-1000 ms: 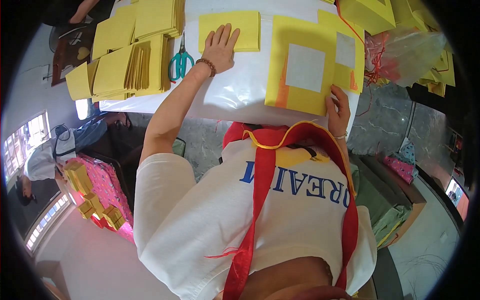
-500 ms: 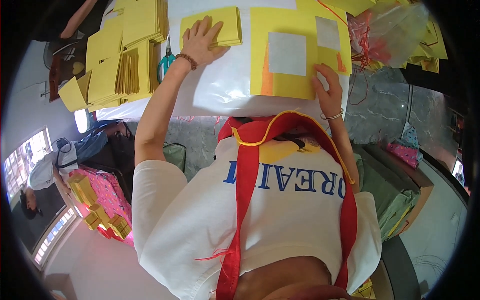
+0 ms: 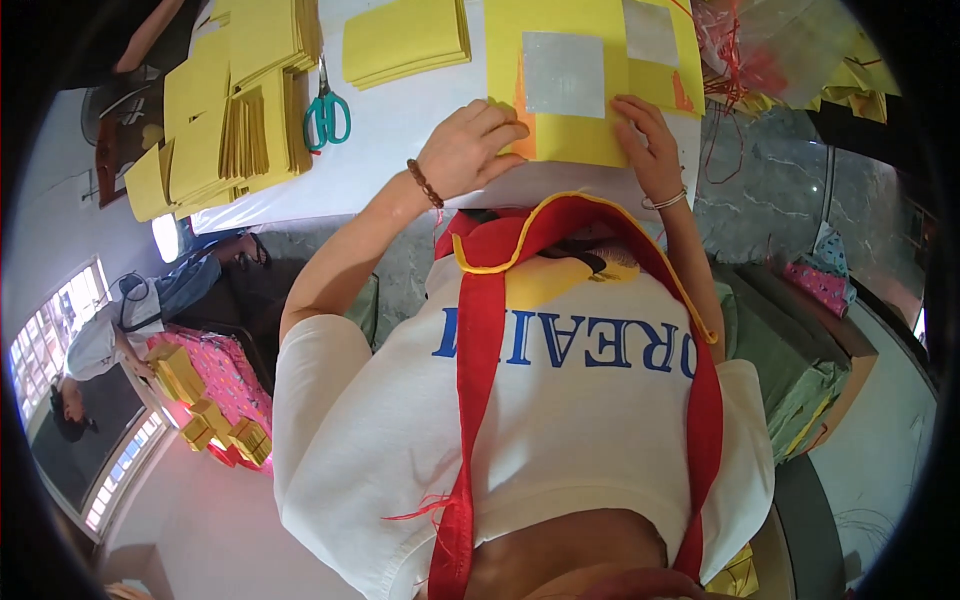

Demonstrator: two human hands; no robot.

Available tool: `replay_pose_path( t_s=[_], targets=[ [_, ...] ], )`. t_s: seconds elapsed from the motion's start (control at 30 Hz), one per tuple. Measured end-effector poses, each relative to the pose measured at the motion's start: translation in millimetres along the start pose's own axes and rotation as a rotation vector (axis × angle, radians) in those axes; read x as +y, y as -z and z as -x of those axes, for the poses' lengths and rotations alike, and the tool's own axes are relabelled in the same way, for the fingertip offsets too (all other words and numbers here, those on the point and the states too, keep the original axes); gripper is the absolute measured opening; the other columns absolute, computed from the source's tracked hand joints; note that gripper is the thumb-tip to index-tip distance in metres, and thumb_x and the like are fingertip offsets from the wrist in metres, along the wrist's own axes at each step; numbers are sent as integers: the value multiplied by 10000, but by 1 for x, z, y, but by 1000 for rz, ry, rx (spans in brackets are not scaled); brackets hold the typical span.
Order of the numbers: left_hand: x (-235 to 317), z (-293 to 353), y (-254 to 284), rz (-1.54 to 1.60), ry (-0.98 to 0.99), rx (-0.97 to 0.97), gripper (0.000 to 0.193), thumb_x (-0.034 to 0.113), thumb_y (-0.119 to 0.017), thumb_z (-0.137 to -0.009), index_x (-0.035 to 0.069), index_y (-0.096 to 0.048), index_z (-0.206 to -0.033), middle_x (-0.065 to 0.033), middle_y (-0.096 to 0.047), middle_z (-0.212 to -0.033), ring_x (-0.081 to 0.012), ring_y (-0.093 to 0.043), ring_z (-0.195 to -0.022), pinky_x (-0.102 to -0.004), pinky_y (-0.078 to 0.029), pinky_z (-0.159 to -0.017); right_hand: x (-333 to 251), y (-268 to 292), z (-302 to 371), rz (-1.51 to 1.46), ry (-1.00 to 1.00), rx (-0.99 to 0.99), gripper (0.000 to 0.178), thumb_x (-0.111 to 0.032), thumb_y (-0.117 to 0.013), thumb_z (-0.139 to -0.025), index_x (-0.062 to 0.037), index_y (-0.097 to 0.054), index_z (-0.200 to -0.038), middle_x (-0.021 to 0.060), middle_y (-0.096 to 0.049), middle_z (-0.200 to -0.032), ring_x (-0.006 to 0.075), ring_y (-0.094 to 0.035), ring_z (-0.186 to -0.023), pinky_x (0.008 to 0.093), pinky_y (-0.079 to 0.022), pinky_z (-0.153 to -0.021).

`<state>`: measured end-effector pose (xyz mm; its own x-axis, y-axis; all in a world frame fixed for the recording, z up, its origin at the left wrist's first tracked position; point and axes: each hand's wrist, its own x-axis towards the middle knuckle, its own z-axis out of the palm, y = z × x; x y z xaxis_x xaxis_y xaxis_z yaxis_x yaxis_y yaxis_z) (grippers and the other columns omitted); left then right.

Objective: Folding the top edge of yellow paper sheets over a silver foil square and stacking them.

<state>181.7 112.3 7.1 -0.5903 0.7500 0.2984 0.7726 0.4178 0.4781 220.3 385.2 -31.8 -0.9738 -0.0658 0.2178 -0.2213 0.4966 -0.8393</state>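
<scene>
White cloth of the shirt (image 3: 590, 430) is filling the nearest zone, with the red apron (image 3: 480, 390) crossing it. Beyond, the right hand (image 3: 655, 155) is curving at the right edge of the flat yellow sheet (image 3: 575, 143), as it was before. The left hand (image 3: 465, 150), which was pressing on the folded stack (image 3: 405, 42) half a second ago, is now bending its fingers at the sheet's near left edge, beside the orange strip (image 3: 521, 112). Whether either grip is pinching paper cannot be told. Both hands are thus attending to the sheet, which is lying near the table's (image 3: 400, 130) front edge with its grey patch (image 3: 563, 75) facing up; the work is shifting away from the stack. A second sheet (image 3: 655, 85) is lying to the right. Farther off, the folded stack is resting untouched, the teal scissors (image 3: 325, 120) are lying to its left, and yellow piles (image 3: 262, 45) are standing beyond them.
</scene>
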Motion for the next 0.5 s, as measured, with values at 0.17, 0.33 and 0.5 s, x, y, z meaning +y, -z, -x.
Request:
replay_pose_path(
  t_s=[0.17,0.33,0.5],
  targets=[
    [-6,-7,5,280,89,-6,159,146,-606,-810,48,-618,-935,-71,-608,-846,-236,-569,-771,-315,-465,-673,-6,4,0,-250,-139,-22,317,-199,-391,-944,8,-577,-1093,107,-534,-1158,201,-477,-1102,281,-333,-954],
    [-11,-7,7,588,555,-122,183,188,-603,-841,28,-642,-920,-67,-633,-780,-133,-573,-678,-258,-459,-626,-5,3,3,-330,-129,-15,345,-214,-371,-954,28,-562,-1109,110,-525,-1170,203,-456,-1126,282,-305,-979],
    [-22,-11,5,759,635,-131,184,174,-619,-824,6,-651,-892,-32,-622,-750,-68,-538,-670,-224,-437,-607,2,-2,6,-398,-207,14,340,-196,-387,-947,50,-542,-1122,118,-520,-1179,215,-448,-1145,287,-299,-991]
  ],
)
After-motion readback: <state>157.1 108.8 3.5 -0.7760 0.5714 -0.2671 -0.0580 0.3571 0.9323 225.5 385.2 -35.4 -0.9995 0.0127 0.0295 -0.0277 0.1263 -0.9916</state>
